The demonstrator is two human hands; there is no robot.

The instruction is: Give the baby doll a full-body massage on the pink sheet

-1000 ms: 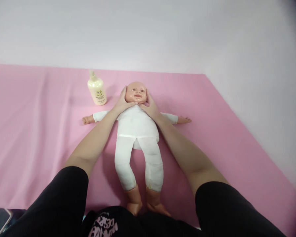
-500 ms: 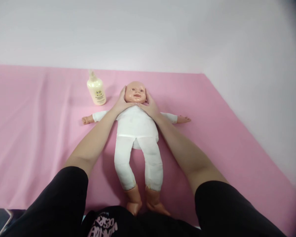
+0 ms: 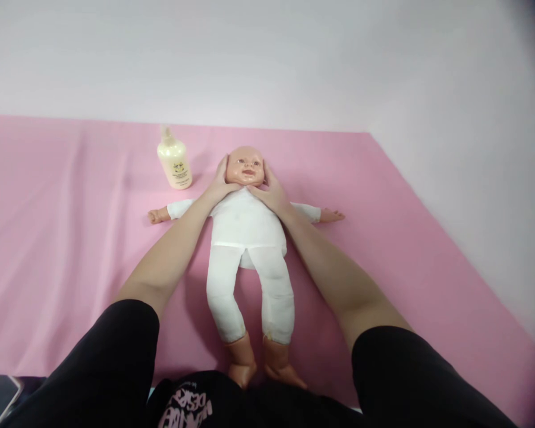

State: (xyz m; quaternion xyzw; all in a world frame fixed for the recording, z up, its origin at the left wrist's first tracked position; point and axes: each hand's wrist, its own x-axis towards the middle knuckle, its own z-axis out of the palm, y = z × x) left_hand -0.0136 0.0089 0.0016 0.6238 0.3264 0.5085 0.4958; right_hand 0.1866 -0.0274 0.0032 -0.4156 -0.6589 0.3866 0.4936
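Observation:
A baby doll lies on its back on the pink cover, its arms spread out and its feet toward me. It has a white cloth body and a bare plastic head, hands and feet. My left hand cups the left side of its head, with the thumb lying under the chin. On the other side, my right hand holds the head in the same way, thumb along the neck. The fingertips of both hands are partly hidden beside and behind the head.
A pump bottle of pale yellow liquid stands left of the doll's head. The pink cover has folds on the left and meets a white wall at the back and right. A dark object with a light edge shows at the lower left.
My left thumb has drawn back slightly from the right thumb under the doll's chin. The doll and bottle stay in place.

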